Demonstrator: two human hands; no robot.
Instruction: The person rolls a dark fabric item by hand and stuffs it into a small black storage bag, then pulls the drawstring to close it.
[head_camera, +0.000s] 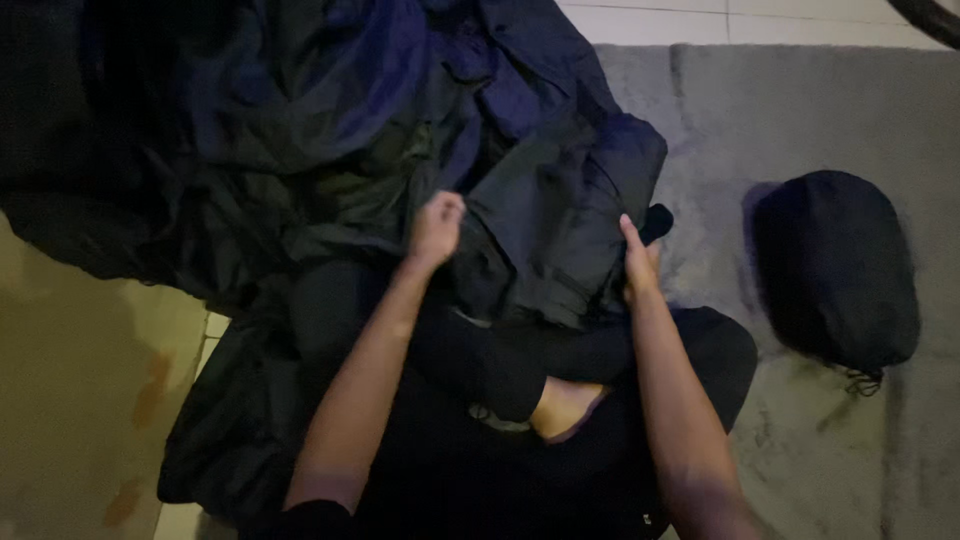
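Dim, grainy pic w/ dull warm cast; dark fabric (330, 130) is losing detail in shadow, rug (800, 110) is catching slightly more light, edges softly blurring.
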